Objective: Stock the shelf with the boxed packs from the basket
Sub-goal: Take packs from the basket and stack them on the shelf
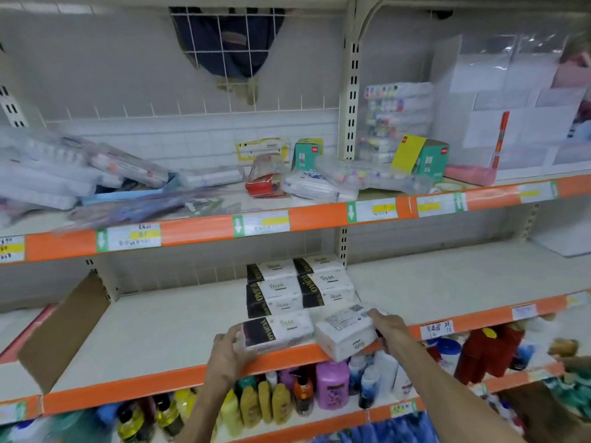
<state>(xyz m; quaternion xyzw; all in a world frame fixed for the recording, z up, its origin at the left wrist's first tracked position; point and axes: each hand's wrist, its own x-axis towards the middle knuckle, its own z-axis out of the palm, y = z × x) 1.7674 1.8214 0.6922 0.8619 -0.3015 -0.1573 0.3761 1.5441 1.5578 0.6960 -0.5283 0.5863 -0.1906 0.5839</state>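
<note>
Bare hands [230,346] gripping glossy rectangular packs [278,330], cream shelf [160,330]

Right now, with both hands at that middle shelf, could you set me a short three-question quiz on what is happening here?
1. True or false: the left hand rests on the black-and-white tissue pack at the cream middle shelf's orange front edge.
2. Which hand holds the plain white tissue pack that is tilted over the edge: A left, B right?
3. Fill in: the stacked black-and-white packs sit ____ the two held packs.

Key: 1 true. 2 B, the right hand. 3 behind.
</note>
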